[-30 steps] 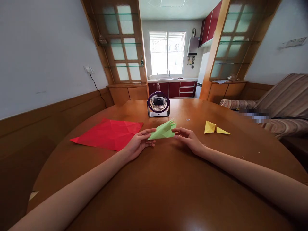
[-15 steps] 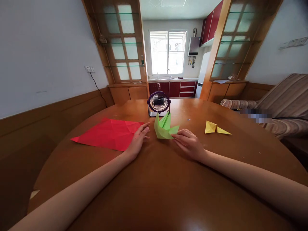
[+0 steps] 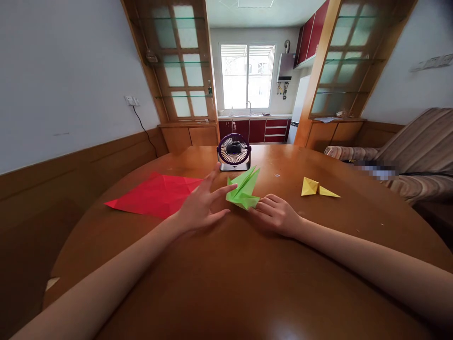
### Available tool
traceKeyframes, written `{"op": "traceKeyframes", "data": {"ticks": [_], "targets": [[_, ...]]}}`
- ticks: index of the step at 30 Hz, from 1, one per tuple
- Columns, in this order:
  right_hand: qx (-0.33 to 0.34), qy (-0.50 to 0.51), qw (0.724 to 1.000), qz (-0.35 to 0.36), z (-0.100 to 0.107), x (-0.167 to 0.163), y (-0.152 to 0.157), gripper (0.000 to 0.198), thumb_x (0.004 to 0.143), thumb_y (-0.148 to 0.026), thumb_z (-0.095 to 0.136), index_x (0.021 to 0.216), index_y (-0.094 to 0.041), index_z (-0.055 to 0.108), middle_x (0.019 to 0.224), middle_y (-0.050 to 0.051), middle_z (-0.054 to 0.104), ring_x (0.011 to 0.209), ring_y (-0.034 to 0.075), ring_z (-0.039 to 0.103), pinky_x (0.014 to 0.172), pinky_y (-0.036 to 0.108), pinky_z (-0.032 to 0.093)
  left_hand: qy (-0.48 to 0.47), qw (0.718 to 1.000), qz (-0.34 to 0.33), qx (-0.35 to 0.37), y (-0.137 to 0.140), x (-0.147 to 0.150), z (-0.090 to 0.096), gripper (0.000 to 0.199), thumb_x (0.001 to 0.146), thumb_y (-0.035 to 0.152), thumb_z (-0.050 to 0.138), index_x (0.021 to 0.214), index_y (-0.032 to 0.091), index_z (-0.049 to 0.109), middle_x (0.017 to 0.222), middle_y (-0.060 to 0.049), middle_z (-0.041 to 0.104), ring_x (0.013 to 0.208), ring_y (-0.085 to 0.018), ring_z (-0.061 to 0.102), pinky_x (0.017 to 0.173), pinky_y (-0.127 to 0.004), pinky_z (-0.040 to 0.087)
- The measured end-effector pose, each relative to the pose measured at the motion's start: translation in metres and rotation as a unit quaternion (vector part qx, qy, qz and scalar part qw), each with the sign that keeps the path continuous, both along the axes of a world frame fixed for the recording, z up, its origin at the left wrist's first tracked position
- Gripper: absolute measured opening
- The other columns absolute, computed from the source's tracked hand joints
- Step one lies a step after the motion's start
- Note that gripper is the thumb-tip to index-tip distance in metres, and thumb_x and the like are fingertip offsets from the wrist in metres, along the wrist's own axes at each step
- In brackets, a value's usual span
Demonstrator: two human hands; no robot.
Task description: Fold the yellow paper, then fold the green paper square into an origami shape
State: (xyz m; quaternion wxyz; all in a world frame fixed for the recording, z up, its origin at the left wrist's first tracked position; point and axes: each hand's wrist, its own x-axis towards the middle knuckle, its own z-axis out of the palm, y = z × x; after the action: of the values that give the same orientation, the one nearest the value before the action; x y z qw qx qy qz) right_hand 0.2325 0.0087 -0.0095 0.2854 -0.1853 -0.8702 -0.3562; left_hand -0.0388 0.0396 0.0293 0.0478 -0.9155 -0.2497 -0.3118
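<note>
A partly folded piece of green origami paper [image 3: 243,188] is low over the middle of the table, its pointed flaps spread. My right hand [image 3: 276,213] pinches its near right corner between thumb and fingers. On the other side, my left hand [image 3: 201,200] is open with fingers spread. One of its fingertips reaches the green paper's left edge; whether it presses on it I cannot tell. Under and beside that hand lies a creased sheet of red paper [image 3: 152,194], flat on the table. Off to the right rests a small folded yellow paper piece [image 3: 310,187].
A small purple desk fan [image 3: 234,150] stands on the wooden table [image 3: 226,283] just beyond the green paper. A small white scrap [image 3: 277,175] lies to the fan's right. Past the table's right edge is a striped sofa [image 3: 414,146].
The green paper has tipped over from upright and lies flatter. My left hand has spread its fingers and moved to the paper's left edge. My right hand keeps its pinch, slightly lower.
</note>
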Motion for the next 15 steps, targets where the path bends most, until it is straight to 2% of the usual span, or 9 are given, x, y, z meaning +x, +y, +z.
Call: {"op": "traceKeyframes", "data": {"ticks": [2, 4, 6, 7, 9, 11, 15], "targets": [[0.004, -0.018, 1.000, -0.001, 0.001, -0.001, -0.001, 0.017, 0.094, -0.010, 0.049, 0.101, -0.014, 0.064, 0.076, 0.004, 0.066, 0.072, 0.016, 0.058, 0.067, 0.031, 0.044, 0.043, 0.997, 0.007, 0.062, 0.003, -0.004, 0.007, 0.051, 0.082, 0.027, 0.067, 0.132, 0.027, 0.053, 0.161, -0.008, 0.010, 0.144, -0.037, 0.020, 0.110, -0.055, 0.033], [0.007, -0.021, 1.000, -0.003, 0.002, -0.001, -0.002, 0.017, 0.094, -0.010, 0.049, 0.099, -0.013, 0.065, 0.075, 0.004, 0.066, 0.070, 0.015, 0.057, 0.065, 0.031, 0.043, 0.050, 0.993, 0.010, 0.102, 0.006, -0.008, 0.009, 0.032, 0.084, 0.025, 0.063, 0.116, 0.023, 0.062, 0.157, -0.011, 0.024, 0.143, -0.036, 0.023, 0.110, -0.056, 0.032], [0.004, -0.011, 1.000, -0.005, 0.002, -0.002, -0.002, 0.016, 0.094, -0.010, 0.049, 0.098, -0.012, 0.065, 0.074, 0.004, 0.066, 0.069, 0.015, 0.057, 0.064, 0.031, 0.043, 0.037, 0.992, 0.002, 0.120, 0.009, -0.010, 0.009, 0.013, 0.088, 0.024, 0.059, 0.098, 0.020, 0.066, 0.146, -0.011, 0.042, 0.137, -0.032, 0.037, 0.106, -0.051, 0.039], [0.001, -0.003, 1.000, -0.007, 0.003, -0.002, -0.002, 0.016, 0.094, -0.010, 0.049, 0.098, -0.012, 0.065, 0.075, 0.004, 0.067, 0.069, 0.015, 0.058, 0.064, 0.031, 0.042, 0.029, 0.992, -0.005, 0.122, 0.010, -0.011, 0.008, 0.010, 0.089, 0.024, 0.057, 0.092, 0.020, 0.066, 0.138, -0.011, 0.051, 0.130, -0.029, 0.048, 0.101, -0.046, 0.045], [-0.009, 0.019, 1.000, -0.012, 0.002, -0.001, -0.001, 0.017, 0.094, -0.011, 0.049, 0.096, -0.013, 0.065, 0.074, 0.004, 0.067, 0.068, 0.015, 0.059, 0.063, 0.030, 0.042, 0.015, 0.994, -0.027, 0.105, 0.012, -0.012, 0.005, 0.013, 0.091, 0.025, 0.055, 0.088, 0.020, 0.066, 0.122, -0.009, 0.062, 0.109, -0.022, 0.063, 0.088, -0.035, 0.052], [-0.028, 0.042, 0.999, -0.017, 0.000, 0.000, 0.001, 0.018, 0.094, -0.012, 0.048, 0.092, -0.014, 0.066, 0.070, 0.003, 0.067, 0.065, 0.014, 0.059, 0.062, 0.029, 0.041, -0.003, 0.997, -0.052, 0.062, 0.011, -0.012, 0.002, 0.014, 0.092, 0.027, 0.056, 0.088, 0.020, 0.067, 0.111, -0.007, 0.067, 0.094, -0.017, 0.067, 0.080, -0.029, 0.054], [-0.102, 0.097, 0.989, -0.042, -0.009, 0.002, 0.005, 0.024, 0.096, -0.020, 0.047, 0.084, -0.018, 0.067, 0.062, 0.001, 0.066, 0.057, 0.012, 0.059, 0.063, 0.026, 0.043, -0.080, 0.993, -0.070, -0.057, 0.006, -0.005, -0.002, 0.015, 0.089, 0.031, 0.062, 0.084, 0.019, 0.069, 0.100, -0.006, 0.069, 0.087, -0.015, 0.066, 0.074, -0.025, 0.053]]}}
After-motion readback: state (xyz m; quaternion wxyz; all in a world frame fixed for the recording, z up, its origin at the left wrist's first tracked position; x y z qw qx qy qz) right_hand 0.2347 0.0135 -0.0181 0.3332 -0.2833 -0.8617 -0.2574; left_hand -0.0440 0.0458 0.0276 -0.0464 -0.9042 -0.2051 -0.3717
